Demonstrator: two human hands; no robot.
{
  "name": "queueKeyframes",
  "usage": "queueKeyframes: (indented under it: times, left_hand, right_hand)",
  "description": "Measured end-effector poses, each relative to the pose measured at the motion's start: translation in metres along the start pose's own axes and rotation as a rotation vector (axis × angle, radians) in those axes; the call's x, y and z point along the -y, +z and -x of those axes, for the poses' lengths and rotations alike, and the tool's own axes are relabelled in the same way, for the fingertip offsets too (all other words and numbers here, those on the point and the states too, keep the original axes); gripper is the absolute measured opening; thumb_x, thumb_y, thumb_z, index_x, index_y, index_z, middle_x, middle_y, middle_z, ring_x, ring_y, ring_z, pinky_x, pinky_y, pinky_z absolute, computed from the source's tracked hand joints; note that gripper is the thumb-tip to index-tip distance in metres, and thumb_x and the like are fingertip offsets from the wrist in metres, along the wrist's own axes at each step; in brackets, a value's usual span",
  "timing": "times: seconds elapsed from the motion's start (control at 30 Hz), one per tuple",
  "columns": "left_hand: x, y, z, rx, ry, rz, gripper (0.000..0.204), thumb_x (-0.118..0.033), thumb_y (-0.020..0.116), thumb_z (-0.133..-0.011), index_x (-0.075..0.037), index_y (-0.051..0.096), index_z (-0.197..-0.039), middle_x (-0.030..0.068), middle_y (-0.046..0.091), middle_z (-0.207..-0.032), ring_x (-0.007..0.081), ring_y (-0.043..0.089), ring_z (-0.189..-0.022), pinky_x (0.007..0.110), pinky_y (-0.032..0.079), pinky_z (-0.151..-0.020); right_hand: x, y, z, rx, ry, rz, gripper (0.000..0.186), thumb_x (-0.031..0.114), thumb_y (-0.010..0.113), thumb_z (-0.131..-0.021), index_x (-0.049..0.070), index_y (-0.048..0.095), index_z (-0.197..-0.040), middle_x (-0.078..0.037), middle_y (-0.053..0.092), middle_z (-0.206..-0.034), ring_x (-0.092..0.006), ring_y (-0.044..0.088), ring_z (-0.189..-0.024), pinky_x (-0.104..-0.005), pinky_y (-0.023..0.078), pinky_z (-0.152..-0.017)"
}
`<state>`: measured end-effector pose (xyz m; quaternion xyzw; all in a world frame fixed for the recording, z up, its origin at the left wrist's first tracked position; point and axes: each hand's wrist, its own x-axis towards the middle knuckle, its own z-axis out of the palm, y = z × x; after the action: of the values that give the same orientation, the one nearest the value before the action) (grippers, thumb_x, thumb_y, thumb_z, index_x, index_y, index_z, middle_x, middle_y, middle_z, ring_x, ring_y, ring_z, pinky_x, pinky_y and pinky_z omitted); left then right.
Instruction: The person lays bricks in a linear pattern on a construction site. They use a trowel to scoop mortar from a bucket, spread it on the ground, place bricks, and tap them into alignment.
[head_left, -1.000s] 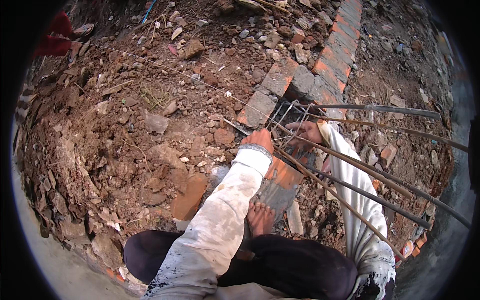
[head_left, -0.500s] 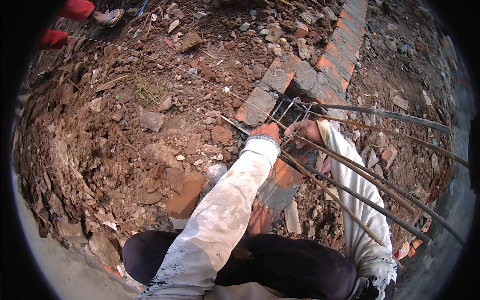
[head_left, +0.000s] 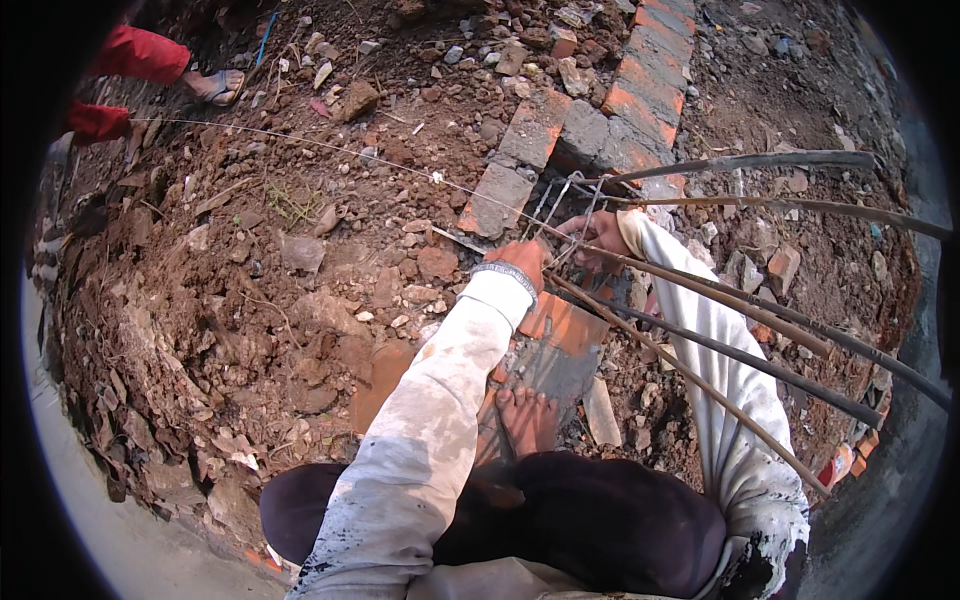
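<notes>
Square wire stirrups (head_left: 565, 205) join several long steel bars (head_left: 760, 310) into a cage over a gap in the brickwork. My left hand (head_left: 520, 258), in a white sleeve with a grey wristband, is closed at the cage's lower-left side; what its fingers hold is hidden. Just right of it, my right hand (head_left: 588, 238) has its fingers curled among the stirrups and bars, partly behind them; its grip is not clear. A thin white string (head_left: 365, 158) runs from the upper left to the cage. My bare foot (head_left: 525, 415) rests on brick and mortar below.
A mortared brick row (head_left: 640, 85) runs up from the cage. Another person's red-clad legs and sandalled foot (head_left: 215, 85) are at the upper left. Loose soil and rubble (head_left: 310, 250) surround the cage. Grey concrete (head_left: 95, 525) shows at the lower left rim.
My hands and the cage sit slightly higher in the view, the bars' far ends most of all. More of the other person's legs shows. Both hands remain closed at the cage.
</notes>
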<state>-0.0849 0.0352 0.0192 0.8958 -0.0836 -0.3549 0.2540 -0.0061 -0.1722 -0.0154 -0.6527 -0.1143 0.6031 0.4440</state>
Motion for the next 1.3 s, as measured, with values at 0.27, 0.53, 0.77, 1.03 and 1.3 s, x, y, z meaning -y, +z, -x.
queueKeyframes:
  times: [0.27,0.53,0.77,1.03,1.3]
  left_hand:
    - [0.006,0.011,-0.025,0.074,0.199,-0.208,0.054,-0.004,0.062,-0.07,-0.03,0.057,-0.118,0.0131,0.063,-0.103,0.0284,0.058,-0.101,0.041,0.046,-0.087]
    - [0.013,0.022,-0.048,0.147,0.263,-0.095,0.036,-0.012,0.052,-0.08,-0.021,0.058,-0.114,0.0198,0.061,-0.1,0.0356,0.058,-0.093,0.042,0.047,-0.08]
    - [0.022,0.037,-0.045,0.025,0.193,-0.043,0.049,-0.006,0.049,-0.077,-0.024,0.051,-0.122,0.0183,0.056,-0.109,0.0348,0.053,-0.103,0.042,0.043,-0.089]
    - [0.03,0.036,-0.051,0.006,0.292,0.164,0.042,-0.006,0.052,-0.075,-0.018,0.058,-0.115,0.014,0.059,-0.1,0.0316,0.056,-0.1,0.039,0.045,-0.087]
    - [0.007,0.014,-0.035,-0.486,0.371,0.146,0.021,-0.016,0.057,-0.081,-0.01,0.064,-0.1,0.0126,0.059,-0.095,0.0297,0.06,-0.087,0.04,0.048,-0.075]
  right_hand:
    - [-0.007,-0.001,-0.009,-0.031,0.153,-0.045,0.031,0.003,0.055,-0.084,0.007,0.053,-0.115,-0.003,0.062,-0.086,-0.0121,0.061,-0.077,-0.0264,0.052,-0.065]
    - [0.004,0.005,-0.007,-0.085,0.15,0.067,0.021,0.008,0.055,-0.084,0.005,0.058,-0.105,-0.003,0.063,-0.08,-0.0113,0.061,-0.068,-0.0254,0.052,-0.057]
    - [0.016,0.008,-0.008,-0.316,0.049,0.224,0.025,0.011,0.064,-0.076,0.002,0.056,-0.098,-0.005,0.063,-0.08,-0.0143,0.06,-0.061,-0.0269,0.052,-0.052]
    - [-0.017,-0.009,-0.018,-0.37,-0.048,0.504,0.021,0.016,0.063,-0.071,0.002,0.061,-0.086,-0.006,0.063,-0.077,-0.0151,0.058,-0.061,-0.0321,0.048,-0.051]
    - [-0.026,-0.02,-0.025,-0.13,0.186,0.537,0.016,0.014,0.06,-0.066,0.005,0.063,-0.079,-0.005,0.061,-0.068,-0.015,0.054,-0.06,-0.033,0.044,-0.051]
